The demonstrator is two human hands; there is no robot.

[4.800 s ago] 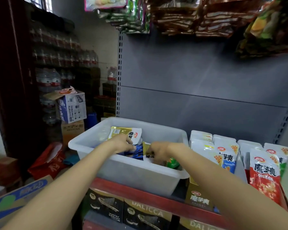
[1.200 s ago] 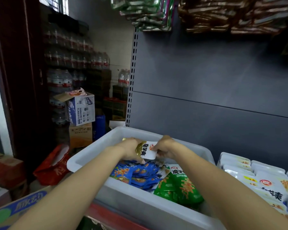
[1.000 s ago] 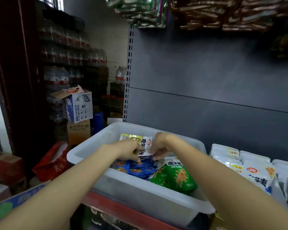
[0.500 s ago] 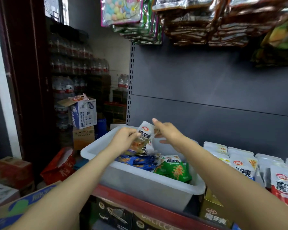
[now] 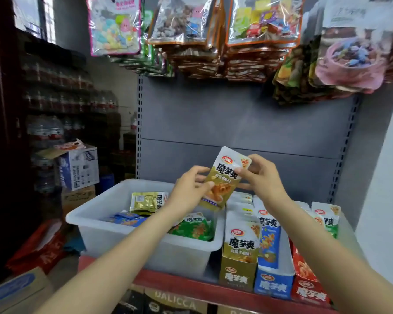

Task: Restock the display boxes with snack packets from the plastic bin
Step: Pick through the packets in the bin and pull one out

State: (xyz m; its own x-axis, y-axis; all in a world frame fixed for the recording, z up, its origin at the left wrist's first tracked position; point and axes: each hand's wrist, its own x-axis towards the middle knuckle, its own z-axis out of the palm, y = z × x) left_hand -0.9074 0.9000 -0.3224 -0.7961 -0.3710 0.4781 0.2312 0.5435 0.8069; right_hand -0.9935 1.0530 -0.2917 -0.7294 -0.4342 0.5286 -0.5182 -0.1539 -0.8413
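Head view: left hand and right hand, arms outstretched, both pinch one gold snack packet above the plastic bin.

One plastic bin, perhaps four display boxes, two hands, one held gold packet

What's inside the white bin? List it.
Loose packets lie in the bin: a gold packet at the back, blue packets on the left, a green packet on the right. The left forearm covers the middle; anything underneath is hidden.
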